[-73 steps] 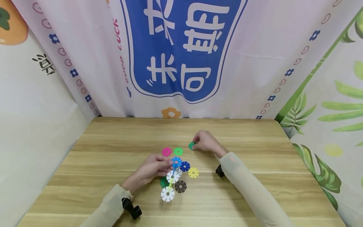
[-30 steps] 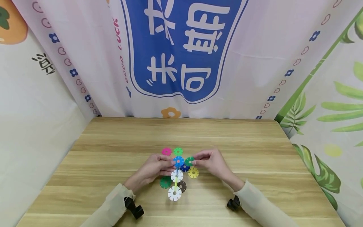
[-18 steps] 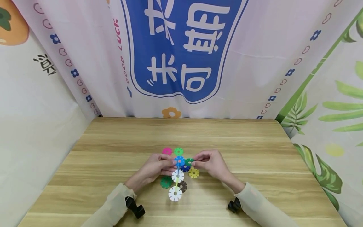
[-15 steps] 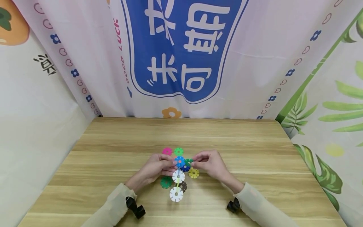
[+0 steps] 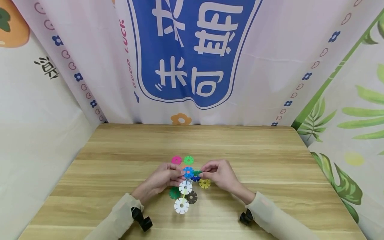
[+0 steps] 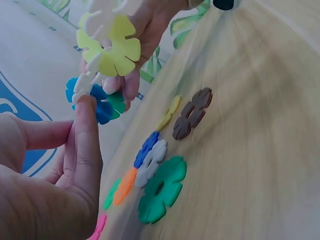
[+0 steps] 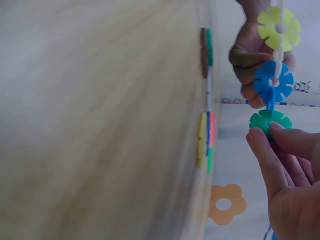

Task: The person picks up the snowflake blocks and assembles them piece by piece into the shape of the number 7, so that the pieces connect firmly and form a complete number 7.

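My left hand pinches a linked chain of slotted plastic discs by its blue disc at the far end. White discs and a yellow disc make up the rest of the chain, which is held up off the table. Between thumb and fingertips my right hand pinches a green disc, its edge right at the blue disc. In the right wrist view the green disc lines up below the blue one, at a right angle to its face.
Loose discs lie flat under and around the hands on the wooden table: pink, light green, yellow, brown, dark green, orange, grey and dark blue. A curtain hangs behind.
The right hand has brought the green disc from the table's back right to the blue disc and turned it edge-on. The left hand has shifted slightly right, still holding the chain.
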Demonstrator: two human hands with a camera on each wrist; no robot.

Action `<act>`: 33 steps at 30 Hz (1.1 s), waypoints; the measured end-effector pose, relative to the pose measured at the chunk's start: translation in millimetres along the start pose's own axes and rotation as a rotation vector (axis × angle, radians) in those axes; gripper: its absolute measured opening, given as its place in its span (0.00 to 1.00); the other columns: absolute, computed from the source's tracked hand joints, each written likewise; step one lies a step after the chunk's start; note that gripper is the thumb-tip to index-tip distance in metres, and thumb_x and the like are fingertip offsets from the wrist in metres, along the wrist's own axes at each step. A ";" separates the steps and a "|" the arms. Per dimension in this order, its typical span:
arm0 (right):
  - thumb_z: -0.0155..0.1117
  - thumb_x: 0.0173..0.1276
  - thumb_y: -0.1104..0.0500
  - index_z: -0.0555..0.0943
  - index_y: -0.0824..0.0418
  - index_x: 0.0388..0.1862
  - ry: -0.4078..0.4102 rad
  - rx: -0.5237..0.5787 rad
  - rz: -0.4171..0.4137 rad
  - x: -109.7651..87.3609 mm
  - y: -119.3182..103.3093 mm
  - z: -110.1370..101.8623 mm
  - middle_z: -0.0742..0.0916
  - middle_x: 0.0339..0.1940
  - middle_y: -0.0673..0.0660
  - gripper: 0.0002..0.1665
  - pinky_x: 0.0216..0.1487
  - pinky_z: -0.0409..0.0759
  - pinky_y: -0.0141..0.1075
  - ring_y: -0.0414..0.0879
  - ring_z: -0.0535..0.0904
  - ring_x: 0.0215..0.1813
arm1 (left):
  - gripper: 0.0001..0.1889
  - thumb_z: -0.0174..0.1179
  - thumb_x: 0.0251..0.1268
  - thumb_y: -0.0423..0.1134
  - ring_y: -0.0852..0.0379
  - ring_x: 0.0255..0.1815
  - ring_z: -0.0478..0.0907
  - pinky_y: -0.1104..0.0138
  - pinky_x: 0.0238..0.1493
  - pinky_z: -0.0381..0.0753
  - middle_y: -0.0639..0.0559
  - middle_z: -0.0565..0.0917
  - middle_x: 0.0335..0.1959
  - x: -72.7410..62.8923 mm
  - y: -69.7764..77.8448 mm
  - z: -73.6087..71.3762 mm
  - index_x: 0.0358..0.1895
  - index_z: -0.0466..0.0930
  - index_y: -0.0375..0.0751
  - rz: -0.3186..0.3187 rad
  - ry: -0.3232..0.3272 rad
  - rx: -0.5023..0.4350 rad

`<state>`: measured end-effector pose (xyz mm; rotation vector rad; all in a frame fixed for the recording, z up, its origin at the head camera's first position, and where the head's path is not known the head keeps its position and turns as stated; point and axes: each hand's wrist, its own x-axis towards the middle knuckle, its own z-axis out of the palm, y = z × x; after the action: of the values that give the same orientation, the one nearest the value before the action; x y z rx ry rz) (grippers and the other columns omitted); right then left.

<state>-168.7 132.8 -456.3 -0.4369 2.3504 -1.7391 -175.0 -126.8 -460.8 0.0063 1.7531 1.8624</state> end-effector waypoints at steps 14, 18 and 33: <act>0.75 0.61 0.71 0.90 0.66 0.36 0.030 -0.046 -0.044 -5.2 -9.6 2.9 0.92 0.30 0.61 0.05 0.33 0.93 0.50 0.63 0.89 0.32 | 0.04 0.60 0.71 0.28 0.62 0.26 0.84 0.73 0.31 0.90 0.53 0.87 0.27 0.4 1.5 7.1 0.36 0.82 0.39 0.016 -0.019 -0.020; 0.76 0.60 0.71 0.90 0.65 0.35 0.031 -0.032 -0.030 -5.8 -9.2 6.6 0.92 0.29 0.60 0.06 0.32 0.92 0.50 0.64 0.88 0.32 | 0.02 0.58 0.70 0.27 0.61 0.28 0.84 0.72 0.32 0.90 0.53 0.87 0.27 -1.8 1.8 5.5 0.39 0.80 0.35 0.027 -0.030 -0.006; 0.80 0.61 0.63 0.90 0.61 0.39 -0.110 -0.173 -0.097 -5.4 -16.7 -6.0 0.93 0.35 0.57 0.08 0.38 0.92 0.33 0.46 0.89 0.34 | 0.02 0.61 0.71 0.30 0.62 0.28 0.83 0.74 0.32 0.88 0.54 0.87 0.28 -5.5 11.5 -4.1 0.40 0.82 0.39 0.008 -0.041 0.054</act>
<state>-163.5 135.5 -438.7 -0.6660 2.4465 -1.5134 -176.6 -132.5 -448.8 0.0714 1.7778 1.8068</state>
